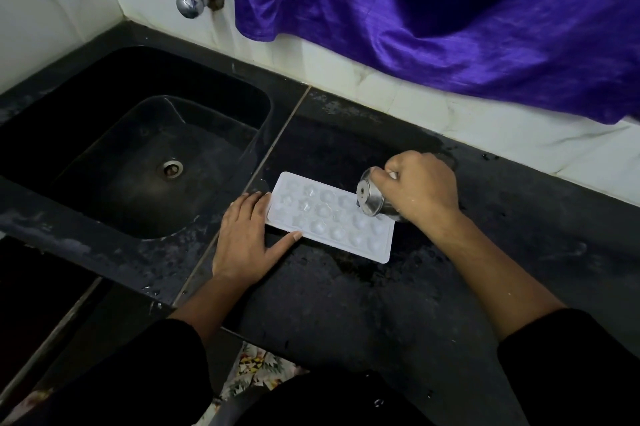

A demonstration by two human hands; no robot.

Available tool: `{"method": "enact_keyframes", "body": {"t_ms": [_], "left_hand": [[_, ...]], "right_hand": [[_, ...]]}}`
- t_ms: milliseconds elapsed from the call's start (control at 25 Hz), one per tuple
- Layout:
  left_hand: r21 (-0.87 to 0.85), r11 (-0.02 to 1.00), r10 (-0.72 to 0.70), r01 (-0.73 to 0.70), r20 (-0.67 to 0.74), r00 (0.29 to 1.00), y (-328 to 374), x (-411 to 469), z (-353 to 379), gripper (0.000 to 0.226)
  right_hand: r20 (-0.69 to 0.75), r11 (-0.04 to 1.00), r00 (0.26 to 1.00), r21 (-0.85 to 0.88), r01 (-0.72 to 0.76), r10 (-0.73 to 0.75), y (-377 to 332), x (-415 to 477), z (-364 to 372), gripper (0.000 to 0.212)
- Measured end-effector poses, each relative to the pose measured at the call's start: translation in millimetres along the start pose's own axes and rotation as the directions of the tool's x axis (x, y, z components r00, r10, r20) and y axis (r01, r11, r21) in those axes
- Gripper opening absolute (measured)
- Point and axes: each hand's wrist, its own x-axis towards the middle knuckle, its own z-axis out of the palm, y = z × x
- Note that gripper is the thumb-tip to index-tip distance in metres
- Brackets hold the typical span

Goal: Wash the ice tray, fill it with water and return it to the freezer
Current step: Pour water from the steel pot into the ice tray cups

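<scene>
On the head camera, my right hand (422, 190) grips a steel cup (372, 197) tipped over the ice tray (330, 217), so I'd pour thinly and walk the stream row by row. My left hand (246, 238), flat and released, braces the tray's left end. The tray lies flat near the tabletop's (346, 304) left edge, beside the sink (256, 134): white, thin, with rounded cells glinting wet.

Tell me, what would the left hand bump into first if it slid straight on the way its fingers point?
The ice tray: the left hand lies at its corner, thumb along its near edge, so the tray would probably be pushed at once.
</scene>
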Motion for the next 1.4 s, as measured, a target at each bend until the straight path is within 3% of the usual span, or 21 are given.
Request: {"method": "enact_keyframes", "body": {"t_ms": [120, 240, 320, 400, 520, 600, 680, 800, 920, 1000, 1200, 1400], "left_hand": [[0.000, 1.000, -0.011, 0.011, 0.007, 1.000, 0, 0, 0, 0.097], [0.006, 1.000, -0.016, 0.016, 0.016, 1.000, 0, 0, -1, 0.098], [0.004, 1.000, -0.011, 0.011, 0.013, 1.000, 1, 0, -1, 0.098], [0.000, 1.000, -0.005, 0.005, 0.007, 1.000, 0, 0, -1, 0.096], [0.008, 1.000, 0.004, -0.004, 0.006, 1.000, 1, 0, -2, 0.094], [0.016, 1.000, 0.003, -0.003, 0.006, 1.000, 1, 0, -2, 0.093], [0.017, 1.000, 0.005, -0.005, 0.002, 1.000, 1, 0, -2, 0.093], [0.018, 1.000, 0.007, -0.007, 0.006, 1.000, 1, 1, -2, 0.095], [0.018, 1.000, 0.003, -0.003, 0.005, 1.000, 0, 1, -1, 0.096], [0.015, 1.000, 0.002, -0.002, 0.003, 1.000, 0, 0, 0, 0.097], [0.018, 1.000, -0.006, 0.005, 0.007, 1.000, -1, 0, 1, 0.098], [0.018, 1.000, -0.015, 0.015, 0.014, 1.000, -1, 0, 0, 0.098]], "right_hand": [[-0.024, 0.999, 1.000, 0.046, -0.019, 0.020, 4, 0, -2, 0.051], [0.007, 0.940, 0.989, 0.308, -0.146, 0.151, 28, -2, 0, 0.055], [0.038, 0.777, 0.965, 0.586, -0.231, 0.258, 44, -9, 1, 0.055], [0.085, 0.538, 0.921, 0.790, -0.295, 0.381, 54, -21, 1, 0.050], [0.177, 0.227, 0.860, 0.921, -0.317, 0.479, 66, -38, -5, 0.041], [0.178, 0.120, 0.850, 0.955, -0.270, 0.496, 70, -44, -12, 0.042], [0.131, 0.164, 0.858, 0.957, -0.241, 0.496, 72, -44, -17, 0.040], [0.002, 0.430, 0.904, 0.879, -0.206, 0.429, 73, -39, -18, 0.047], [-0.059, 0.792, 0.969, 0.589, -0.160, 0.240, 70, -30, -16, 0.056], [-0.049, 0.940, 0.989, 0.323, -0.115, 0.137, 59, -26, -14, 0.057], [-0.034, 1.000, 0.999, 0.014, -0.028, 0.029, 35, -19, -5, 0.051], [-0.051, 0.999, 0.998, 0.024, -0.042, 0.044, 34, -18, -8, 0.050]]}}
